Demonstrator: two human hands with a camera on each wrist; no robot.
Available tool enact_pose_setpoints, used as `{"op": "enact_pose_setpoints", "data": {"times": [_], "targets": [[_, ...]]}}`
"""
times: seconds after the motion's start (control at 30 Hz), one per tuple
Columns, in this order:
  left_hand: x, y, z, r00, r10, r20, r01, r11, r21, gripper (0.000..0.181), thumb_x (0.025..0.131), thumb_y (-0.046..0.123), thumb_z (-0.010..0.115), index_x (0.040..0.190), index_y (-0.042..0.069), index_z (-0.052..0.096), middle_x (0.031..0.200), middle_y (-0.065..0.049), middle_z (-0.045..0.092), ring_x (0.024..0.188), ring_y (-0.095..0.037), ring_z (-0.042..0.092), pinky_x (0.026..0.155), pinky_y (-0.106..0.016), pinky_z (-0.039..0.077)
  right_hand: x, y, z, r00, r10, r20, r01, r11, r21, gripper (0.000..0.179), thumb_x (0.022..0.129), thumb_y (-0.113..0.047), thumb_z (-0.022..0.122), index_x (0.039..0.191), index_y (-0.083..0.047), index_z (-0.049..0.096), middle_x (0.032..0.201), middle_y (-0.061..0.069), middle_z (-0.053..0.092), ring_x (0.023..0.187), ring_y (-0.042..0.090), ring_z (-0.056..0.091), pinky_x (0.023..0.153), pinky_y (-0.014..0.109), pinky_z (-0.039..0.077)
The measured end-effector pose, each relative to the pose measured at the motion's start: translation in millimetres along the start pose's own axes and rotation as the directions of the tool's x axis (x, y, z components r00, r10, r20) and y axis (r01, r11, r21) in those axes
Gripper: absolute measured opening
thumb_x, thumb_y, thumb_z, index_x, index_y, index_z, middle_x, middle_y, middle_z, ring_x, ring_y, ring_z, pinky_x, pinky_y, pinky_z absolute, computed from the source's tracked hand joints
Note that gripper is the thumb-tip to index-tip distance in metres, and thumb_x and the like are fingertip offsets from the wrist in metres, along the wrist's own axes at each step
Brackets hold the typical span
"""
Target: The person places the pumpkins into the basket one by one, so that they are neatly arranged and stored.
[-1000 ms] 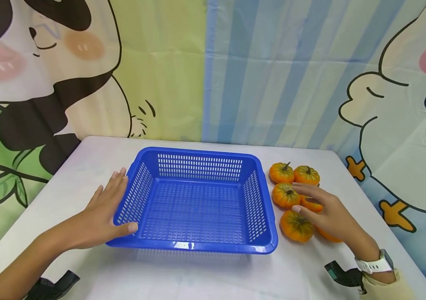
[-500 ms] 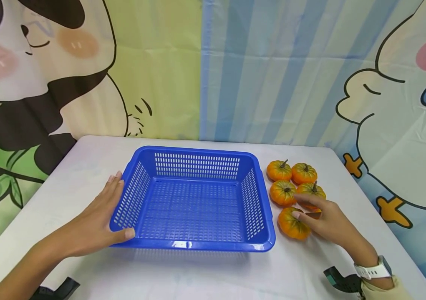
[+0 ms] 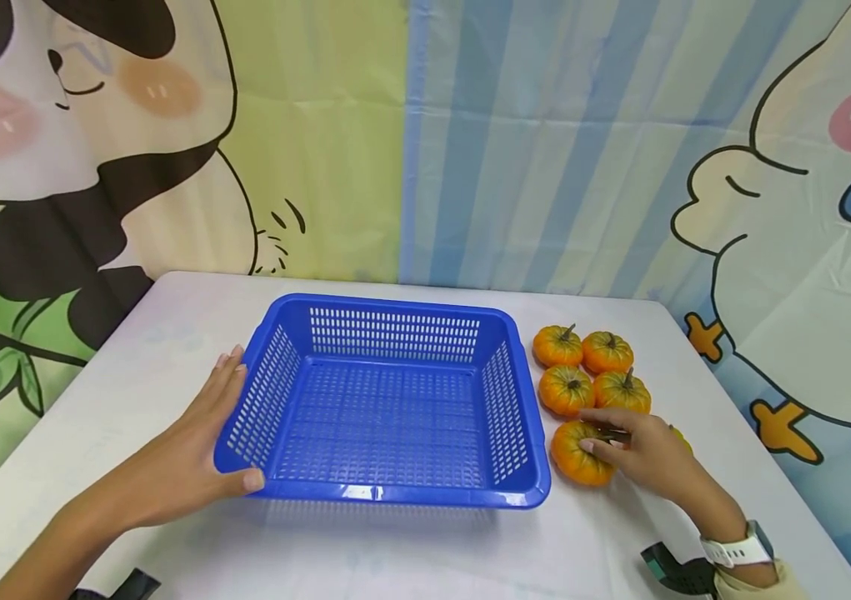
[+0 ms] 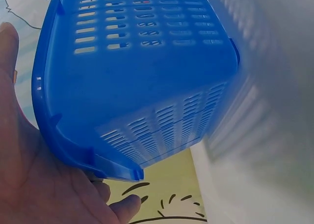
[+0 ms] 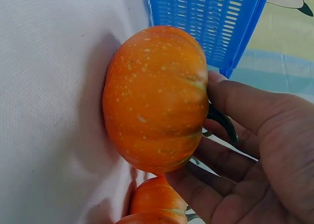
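A blue plastic basket (image 3: 376, 496) with slotted walls stands on the white table. My left hand (image 3: 170, 467) rests along its left side, fingers straight and thumb over the front-left corner; in the left wrist view the palm lies by the rim (image 4: 41, 96). My right hand (image 3: 653, 457) is over the front of a group of small orange pumpkins. In the right wrist view its thumb and fingers grip a pumpkin (image 5: 154, 99) round its stem side, close against the tablecloth. That pumpkin is mostly hidden in the head view, beside the front-left pumpkin (image 3: 581, 454).
Two pumpkins stand at the back, one (image 3: 558, 345) left and one (image 3: 608, 352) right. In front of them are two more, a left (image 3: 566, 390) and a right one (image 3: 622, 392). A cartoon-printed curtain (image 3: 470, 167) hangs behind the table (image 3: 365, 554).
My right hand has moved toward the table's front, uncovering the middle pumpkins, and its fingers have closed round a front pumpkin. My left hand has stayed at the basket's side.
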State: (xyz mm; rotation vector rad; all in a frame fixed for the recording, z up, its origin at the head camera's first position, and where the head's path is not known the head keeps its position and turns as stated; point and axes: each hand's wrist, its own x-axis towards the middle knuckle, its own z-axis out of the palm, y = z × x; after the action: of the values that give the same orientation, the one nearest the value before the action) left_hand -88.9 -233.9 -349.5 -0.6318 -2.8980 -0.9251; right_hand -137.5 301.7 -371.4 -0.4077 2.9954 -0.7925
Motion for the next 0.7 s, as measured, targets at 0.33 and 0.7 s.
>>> {"op": "enact_pose_setpoints", "data": {"times": [0.33, 0.7], "targets": [[3.5, 4.1, 7.8, 0.997, -0.071, 0.000, 0.070, 0.994, 0.084, 0.126, 0.072, 0.053, 0.078, 0.155, 0.005, -0.003, 0.160, 0.000, -0.021, 0.146, -0.023, -0.016, 0.095, -0.076, 0.029, 1.9, 1.1, 2.0, 0.997, 0.022, 0.078, -0.026, 0.998, 0.049, 0.048, 0.085, -0.033, 0.075, 0.122, -0.004, 0.067, 0.114, 0.010, 0.067, 0.097, 0.025, 0.064, 0.080, 0.040, 0.057], [3.1, 4.7, 11.9, 0.995, -0.096, -0.008, 0.097, 0.991, 0.093, 0.126, 0.072, 0.057, 0.078, 0.153, -0.002, 0.001, 0.160, -0.002, -0.018, 0.146, -0.024, -0.014, 0.099, -0.073, 0.027, 0.7, 0.4, 0.9, 0.987, 0.051, 0.155, -0.064, 0.995, 0.075, 0.053, 0.086, -0.036, 0.073, 0.127, -0.003, 0.064, 0.118, 0.014, 0.066, 0.099, 0.026, 0.064, 0.079, 0.039, 0.058]]}}
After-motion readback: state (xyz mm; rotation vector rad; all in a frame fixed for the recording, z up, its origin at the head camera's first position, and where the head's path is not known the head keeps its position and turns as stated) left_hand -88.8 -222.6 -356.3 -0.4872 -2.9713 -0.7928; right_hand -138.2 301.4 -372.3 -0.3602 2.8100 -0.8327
